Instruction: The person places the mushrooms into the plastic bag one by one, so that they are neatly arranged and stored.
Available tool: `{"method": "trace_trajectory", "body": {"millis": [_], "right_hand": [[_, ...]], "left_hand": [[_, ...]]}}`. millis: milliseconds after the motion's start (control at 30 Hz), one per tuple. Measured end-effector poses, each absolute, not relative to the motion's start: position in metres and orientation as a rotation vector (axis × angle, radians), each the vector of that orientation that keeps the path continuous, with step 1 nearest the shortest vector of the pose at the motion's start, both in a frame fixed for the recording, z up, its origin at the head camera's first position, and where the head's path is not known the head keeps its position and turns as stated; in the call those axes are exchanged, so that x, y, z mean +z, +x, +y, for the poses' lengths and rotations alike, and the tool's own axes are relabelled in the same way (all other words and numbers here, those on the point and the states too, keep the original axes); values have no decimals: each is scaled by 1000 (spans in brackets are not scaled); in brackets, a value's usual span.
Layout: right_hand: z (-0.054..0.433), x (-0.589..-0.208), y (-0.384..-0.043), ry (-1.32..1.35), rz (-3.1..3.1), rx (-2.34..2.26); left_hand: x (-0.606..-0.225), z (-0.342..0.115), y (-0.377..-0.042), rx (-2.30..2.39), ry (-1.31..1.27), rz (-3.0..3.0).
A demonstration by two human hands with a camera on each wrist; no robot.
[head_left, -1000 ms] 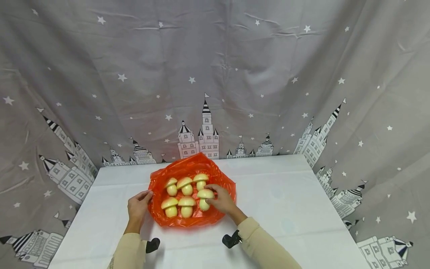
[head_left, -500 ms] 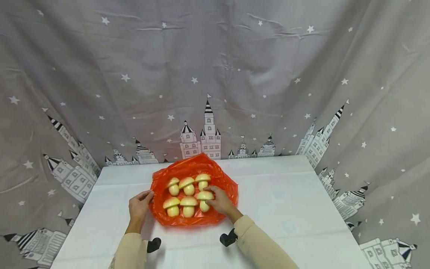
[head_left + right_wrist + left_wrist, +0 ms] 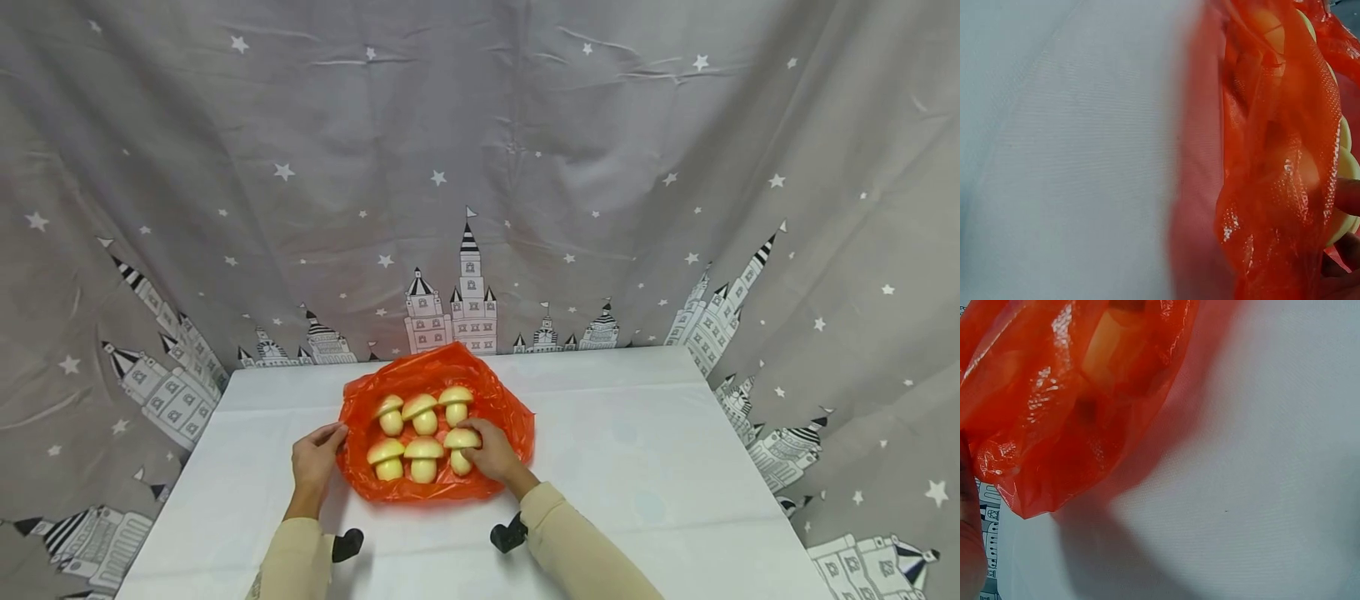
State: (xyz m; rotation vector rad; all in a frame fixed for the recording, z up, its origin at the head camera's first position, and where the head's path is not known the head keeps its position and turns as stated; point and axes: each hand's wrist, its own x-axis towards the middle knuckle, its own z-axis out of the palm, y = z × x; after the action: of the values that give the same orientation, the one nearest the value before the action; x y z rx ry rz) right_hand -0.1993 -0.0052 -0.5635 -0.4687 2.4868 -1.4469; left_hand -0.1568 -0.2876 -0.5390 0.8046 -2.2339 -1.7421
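In the head view a red plastic bag (image 3: 442,492) lies with its mouth spread wide on the white table. Several mushroom-shaped pieces with yellowish caps and pale stems sit inside in two rows, among them a front middle mushroom (image 3: 423,460). My left hand (image 3: 315,458) pinches the bag's left rim between thumb and fingers. With my right hand (image 3: 495,452) reaching inside, I grip the front right mushroom (image 3: 460,439) by its right side. The left wrist view shows the bag's crumpled wall (image 3: 1054,394); in the right wrist view the red film (image 3: 1279,187) partly covers the mushrooms.
A white cloth-covered table (image 3: 630,467) extends around the bag on both sides. Behind it hangs a grey curtain (image 3: 360,150) printed with stars and castles. A black wrist-mounted device (image 3: 510,533) shows beneath the right sleeve, and another black device (image 3: 347,545) by the left.
The right hand and its mushroom have shifted slightly left and nearer, closer in line with the front row. The left hand stays at the bag's rim. The head view has shifted a little.
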Motion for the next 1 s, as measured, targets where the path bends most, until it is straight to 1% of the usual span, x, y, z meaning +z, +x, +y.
{"method": "trace_trajectory", "body": {"millis": [300,600,800,1000], "right_hand": [[-10,-560,-197,-510,2508,-1409],[-8,-540,-194,-623,2575,-1410],[15,-524,-191,-691,2585,-1498],[51,-520,-196,-742,2697,-1522]], "left_hand": [[-536,-292,-157,-1781,789,-2247],[-527,-295,-155,-1753,763,-2287],[-518,-298,-150,-1665,685,-2440],[-512,-308,-146,-1434,531,-2661]]}}
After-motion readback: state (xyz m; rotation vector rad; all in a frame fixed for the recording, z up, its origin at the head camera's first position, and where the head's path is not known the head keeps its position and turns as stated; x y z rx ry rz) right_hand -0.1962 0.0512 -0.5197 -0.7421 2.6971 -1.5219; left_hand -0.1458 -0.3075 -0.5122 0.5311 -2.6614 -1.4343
